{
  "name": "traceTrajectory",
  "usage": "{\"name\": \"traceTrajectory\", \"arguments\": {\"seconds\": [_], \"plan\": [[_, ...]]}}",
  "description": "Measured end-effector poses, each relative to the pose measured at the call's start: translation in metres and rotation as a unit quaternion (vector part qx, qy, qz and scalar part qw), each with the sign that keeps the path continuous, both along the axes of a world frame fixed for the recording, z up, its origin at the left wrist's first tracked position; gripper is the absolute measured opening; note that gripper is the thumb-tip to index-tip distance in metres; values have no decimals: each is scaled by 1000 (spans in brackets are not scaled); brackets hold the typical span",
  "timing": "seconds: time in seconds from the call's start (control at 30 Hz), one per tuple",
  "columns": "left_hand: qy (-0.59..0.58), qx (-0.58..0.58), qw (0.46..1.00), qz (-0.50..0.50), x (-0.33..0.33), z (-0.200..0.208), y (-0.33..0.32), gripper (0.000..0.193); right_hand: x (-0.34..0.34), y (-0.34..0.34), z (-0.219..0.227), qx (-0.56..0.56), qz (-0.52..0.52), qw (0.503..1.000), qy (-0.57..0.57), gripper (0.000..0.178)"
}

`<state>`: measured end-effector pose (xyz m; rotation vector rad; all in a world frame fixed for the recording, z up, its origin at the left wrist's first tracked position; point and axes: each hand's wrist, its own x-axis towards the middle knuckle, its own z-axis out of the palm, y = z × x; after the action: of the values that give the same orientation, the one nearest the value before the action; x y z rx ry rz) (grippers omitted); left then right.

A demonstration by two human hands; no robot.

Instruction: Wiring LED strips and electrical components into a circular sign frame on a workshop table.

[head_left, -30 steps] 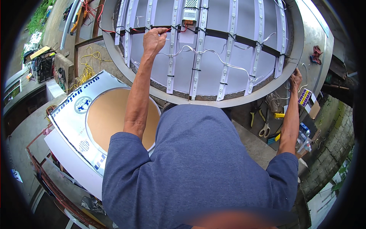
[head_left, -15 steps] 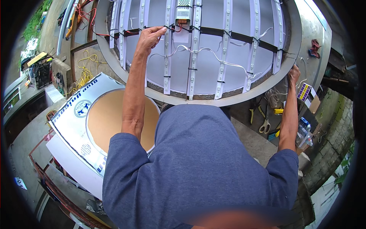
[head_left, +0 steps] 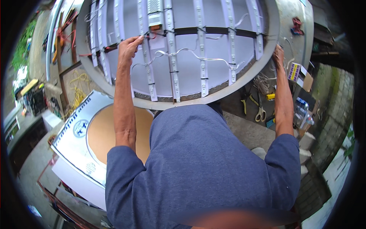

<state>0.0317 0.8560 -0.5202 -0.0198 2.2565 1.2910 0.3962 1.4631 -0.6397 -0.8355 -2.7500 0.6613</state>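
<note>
Frame (head_left: 272, 28), round and grey, runs out of view at the top, as does its power box (head_left: 154, 17). It spans the well-parted hands: left hand (head_left: 129, 50) over its left half, right hand (head_left: 279, 57) at its right edge, fingers partly hidden; whether either grips, I cannot tell.

Lit by daylight. Greenery (head_left: 23, 52) out at 10 o'clock, grey blockwork (head_left: 341, 108) with greenish patches at 3, can't tell if wall or paving. Grey floor (head_left: 28, 166) at 8, reddish-brown metal frame (head_left: 61, 208) at 8 too, lower.
</note>
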Motion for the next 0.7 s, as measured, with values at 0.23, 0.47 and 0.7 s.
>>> {"name": "traceTrajectory", "arguments": {"seconds": [0.23, 0.47, 0.7], "plan": [[50, -17, 999, 8, 1, -8, -15, 29, -14, -38, 45, -360, -241, 900, 53, 21], [23, 3, 1000, 10, -1, -13, -15, 29, 4, -34, 68, -448, -178, 848, 219, 18], [37, -29, 999, 9, 0, -5, -17, 31, 12, -9, 153, -259, -156, 817, 491, 5]]}}
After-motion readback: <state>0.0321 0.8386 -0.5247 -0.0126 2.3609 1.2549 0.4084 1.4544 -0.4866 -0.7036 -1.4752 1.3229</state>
